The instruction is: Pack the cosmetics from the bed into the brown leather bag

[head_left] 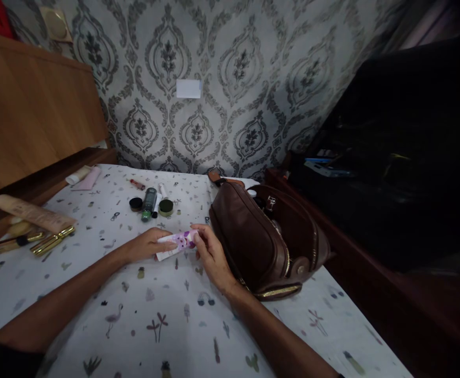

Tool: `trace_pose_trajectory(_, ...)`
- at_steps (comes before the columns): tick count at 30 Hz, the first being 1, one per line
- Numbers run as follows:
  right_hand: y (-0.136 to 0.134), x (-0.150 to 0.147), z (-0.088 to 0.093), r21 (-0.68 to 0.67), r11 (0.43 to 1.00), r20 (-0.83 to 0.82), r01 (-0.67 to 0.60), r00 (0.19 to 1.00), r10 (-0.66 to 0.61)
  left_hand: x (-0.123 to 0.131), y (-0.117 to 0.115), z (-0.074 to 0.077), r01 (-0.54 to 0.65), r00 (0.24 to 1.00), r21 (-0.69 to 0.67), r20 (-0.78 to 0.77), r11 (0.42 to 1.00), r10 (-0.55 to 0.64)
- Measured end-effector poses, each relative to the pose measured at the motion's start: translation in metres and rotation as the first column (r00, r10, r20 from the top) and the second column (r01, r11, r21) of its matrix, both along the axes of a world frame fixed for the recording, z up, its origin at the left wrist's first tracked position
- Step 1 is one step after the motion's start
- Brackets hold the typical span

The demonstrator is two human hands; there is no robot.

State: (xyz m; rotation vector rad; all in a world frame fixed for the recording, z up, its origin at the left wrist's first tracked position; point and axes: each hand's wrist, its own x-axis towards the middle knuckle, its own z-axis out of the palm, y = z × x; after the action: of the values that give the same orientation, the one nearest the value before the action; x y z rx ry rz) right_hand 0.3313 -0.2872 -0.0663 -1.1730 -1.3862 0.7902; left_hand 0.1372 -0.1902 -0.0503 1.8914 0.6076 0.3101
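A white and purple squeeze tube (181, 240) is held between my two hands, just above the printed sheet. My left hand (149, 245) grips its left part, thumb across the front. The fingers of my right hand (213, 252) pinch its right end. Right beside my right hand stands a brown leather bag (249, 236), its zip undone, with a small bottle (270, 203) and other items showing inside. Beyond my left hand lie a green bottle (148, 203), a dark round jar (136, 203) and a round jar with a green lid (166, 207).
At the left lie a beige tube (33, 212), a gold tube (52, 241) and a pink tube (88, 178). A wooden cabinet (36, 105) stands behind them. Patterned wallpaper (222, 52) covers the back wall. Dark items (403, 157) fill the right side, past a dark wooden edge (371, 294).
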Motion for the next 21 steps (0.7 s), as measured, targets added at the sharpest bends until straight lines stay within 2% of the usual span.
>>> trace_pose_trajectory(4,0.001,0.001,0.003,-0.062,0.997,0.030,0.048,0.998,-0.046,0.001,-0.003,0.002,0.006,1.000,0.070,-0.008,0.998,-0.006)
trace_pose_trajectory(8,0.008,0.004,-0.003,-0.101,0.991,0.021,0.083,0.996,-0.081,0.002,-0.005,0.004,0.032,0.999,0.239,-0.048,0.970,-0.021)
trace_pose_trajectory(12,0.013,0.006,-0.009,-0.143,0.982,-0.015,0.124,0.992,-0.127,0.004,-0.009,0.009,0.061,0.997,0.468,-0.079,0.881,-0.027)
trace_pose_trajectory(15,0.011,0.005,-0.006,-0.199,0.975,-0.106,0.096,0.987,-0.119,0.005,-0.012,0.012,0.054,0.996,0.564,-0.088,0.824,-0.005)
trace_pose_trajectory(17,0.008,0.003,-0.001,-0.222,0.973,-0.170,0.061,0.980,-0.101,0.005,-0.012,0.013,0.049,0.996,0.549,-0.090,0.835,0.001)
trace_pose_trajectory(21,0.003,0.000,0.009,-0.185,0.983,-0.245,-0.012,0.969,-0.034,0.002,-0.008,0.013,0.017,0.997,0.295,-0.081,0.955,0.007)
